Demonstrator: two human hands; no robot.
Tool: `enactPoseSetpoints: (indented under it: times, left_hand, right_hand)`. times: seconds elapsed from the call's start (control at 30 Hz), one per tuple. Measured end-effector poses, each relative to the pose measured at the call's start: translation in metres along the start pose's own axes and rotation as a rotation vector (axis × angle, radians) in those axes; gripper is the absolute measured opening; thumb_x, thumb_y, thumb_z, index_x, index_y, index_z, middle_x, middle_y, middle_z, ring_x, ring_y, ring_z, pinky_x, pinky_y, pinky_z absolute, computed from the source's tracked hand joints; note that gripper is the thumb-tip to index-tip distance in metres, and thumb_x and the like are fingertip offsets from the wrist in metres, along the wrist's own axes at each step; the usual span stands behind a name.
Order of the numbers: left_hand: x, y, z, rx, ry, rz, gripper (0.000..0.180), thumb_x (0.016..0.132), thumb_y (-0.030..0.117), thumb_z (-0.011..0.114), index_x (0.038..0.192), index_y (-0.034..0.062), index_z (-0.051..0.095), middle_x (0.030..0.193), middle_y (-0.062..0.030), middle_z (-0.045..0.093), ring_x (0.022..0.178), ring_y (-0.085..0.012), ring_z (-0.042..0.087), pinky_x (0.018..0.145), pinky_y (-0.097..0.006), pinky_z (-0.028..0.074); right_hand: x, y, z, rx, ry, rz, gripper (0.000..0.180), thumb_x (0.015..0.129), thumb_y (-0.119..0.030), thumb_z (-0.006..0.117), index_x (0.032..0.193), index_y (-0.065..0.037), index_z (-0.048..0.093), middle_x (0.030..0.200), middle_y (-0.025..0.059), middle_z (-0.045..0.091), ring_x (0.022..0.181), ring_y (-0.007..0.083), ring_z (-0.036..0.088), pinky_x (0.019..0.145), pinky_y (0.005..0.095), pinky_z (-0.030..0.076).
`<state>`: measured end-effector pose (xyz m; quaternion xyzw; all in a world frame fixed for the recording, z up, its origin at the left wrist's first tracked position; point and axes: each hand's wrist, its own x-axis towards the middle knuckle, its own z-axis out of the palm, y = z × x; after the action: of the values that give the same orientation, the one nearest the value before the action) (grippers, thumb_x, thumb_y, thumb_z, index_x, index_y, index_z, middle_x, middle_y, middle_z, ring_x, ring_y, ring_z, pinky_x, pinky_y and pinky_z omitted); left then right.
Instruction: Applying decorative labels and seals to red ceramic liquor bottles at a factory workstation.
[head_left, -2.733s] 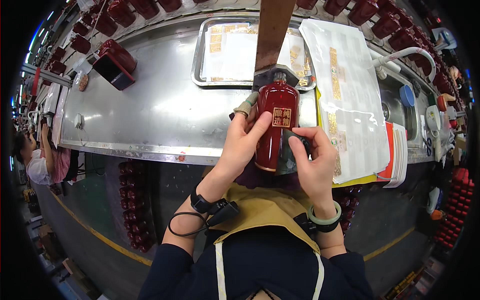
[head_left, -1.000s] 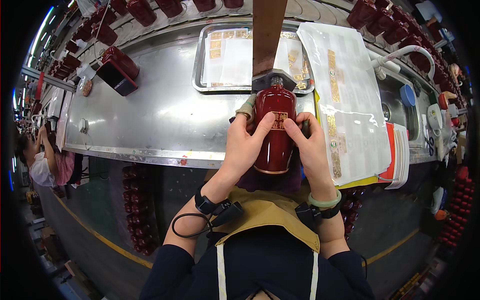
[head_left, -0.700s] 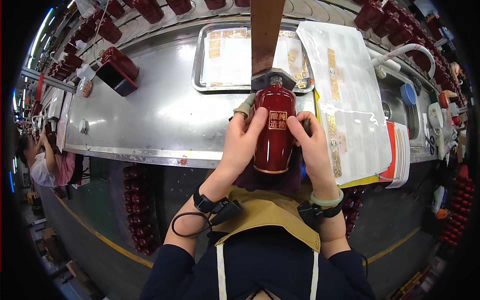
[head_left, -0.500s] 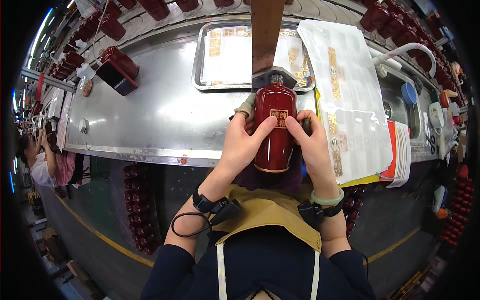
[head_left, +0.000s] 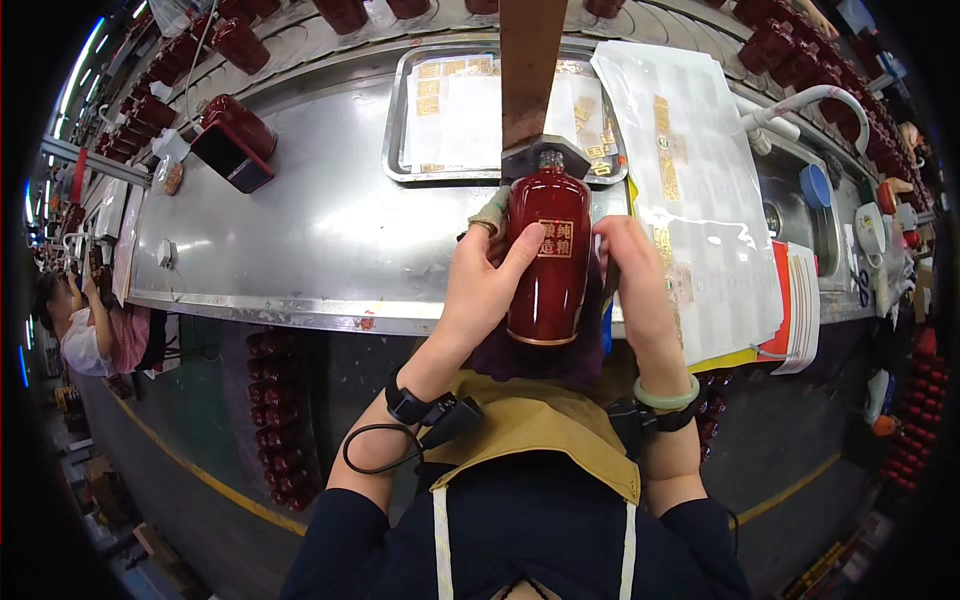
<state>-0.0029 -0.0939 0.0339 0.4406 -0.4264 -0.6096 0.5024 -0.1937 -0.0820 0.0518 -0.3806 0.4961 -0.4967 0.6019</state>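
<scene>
The left hand [head_left: 485, 285] wraps the side of a glossy dark-red ceramic bottle [head_left: 546, 262], thumb pressed across its front just beside the small gold label [head_left: 555, 239], while the right hand [head_left: 635, 285] clasps the opposite flank with fingers curled behind, so the bottle is pinched upright between both palms at the near edge of the steel surface [head_left: 320, 230]. Its neck sits against a dark bracket at the foot of a brown wooden post [head_left: 528, 60] at 12 o'clock. Beyond that lies a metal tray [head_left: 398, 130] of backing sheets with gold stickers; at 2 o'clock a long clear-covered sheet of labels [head_left: 690, 190] drapes over the surface edge. At 10 o'clock a red bottle rests on a black box [head_left: 232, 160], and more red bottles [head_left: 240, 40] line the conveyor behind. The glaze looks slick, and I'd judge a loose grip could let the bottle slide off the edge; a thumb dragging over the label could skew or wrinkle it.
</scene>
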Motion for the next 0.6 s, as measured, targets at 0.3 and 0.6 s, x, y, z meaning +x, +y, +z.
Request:
enactPoseSetpoints:
  times: [0.3, 0.6]
  left_hand:
    - [0.003, -0.003, 0.001, 0.006, 0.028, 0.017, 0.061, 0.106, 0.025, 0.064, 0.152, -0.0084, 0.041, 0.135, -0.0184, 0.063, 0.121, -0.0185, 0.063, 0.103, -0.033, 0.052]
    - [0.006, 0.005, -0.015, -0.004, 0.093, -0.031, 0.069, 0.113, 0.05, 0.037, 0.154, -0.0057, 0.04, 0.154, -0.0201, 0.048, 0.139, -0.0296, 0.053, 0.115, -0.041, 0.045]
  right_hand:
    - [0.0, -0.029, 0.0, -0.355, 0.182, -0.494, 0.033, 0.09, 0.011, 0.067, 0.121, 0.003, 0.063, 0.104, 0.0103, 0.069, 0.098, 0.0157, 0.065, 0.091, 0.0303, 0.052]
    - [0.006, -0.058, 0.033, -1.171, -0.475, -0.985, 0.027, 0.077, -0.009, 0.073, 0.104, -0.007, 0.072, 0.095, 0.0064, 0.072, 0.089, 0.0267, 0.066, 0.079, 0.0382, 0.052]
